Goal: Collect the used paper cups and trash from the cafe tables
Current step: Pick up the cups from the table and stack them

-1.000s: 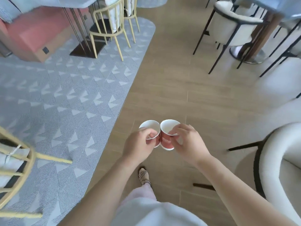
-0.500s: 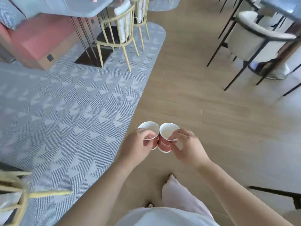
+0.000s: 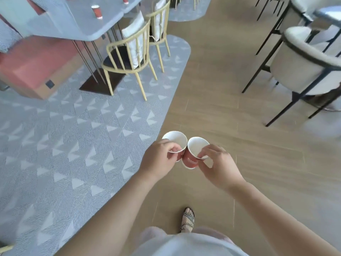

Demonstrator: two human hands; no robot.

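Head view, from the left: a grey table (image 3: 73, 24) at upper left carries a red paper cup (image 3: 97, 12). Lower centre, the left hand (image 3: 158, 159) pinches the near rim of the left cup (image 3: 175, 143), thumb inside. Its side touches the right cup (image 3: 193, 156), whose near rim the right hand (image 3: 219, 167) pinches. Both cups hang over the wooden floor (image 3: 221, 108), mouths open upward.

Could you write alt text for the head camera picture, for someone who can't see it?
Seen from above, a person's left hand and right hand each hold an empty red paper cup, the left cup and right cup touching side by side over a wooden floor. Ahead to the left, another red cup stands on a grey table.
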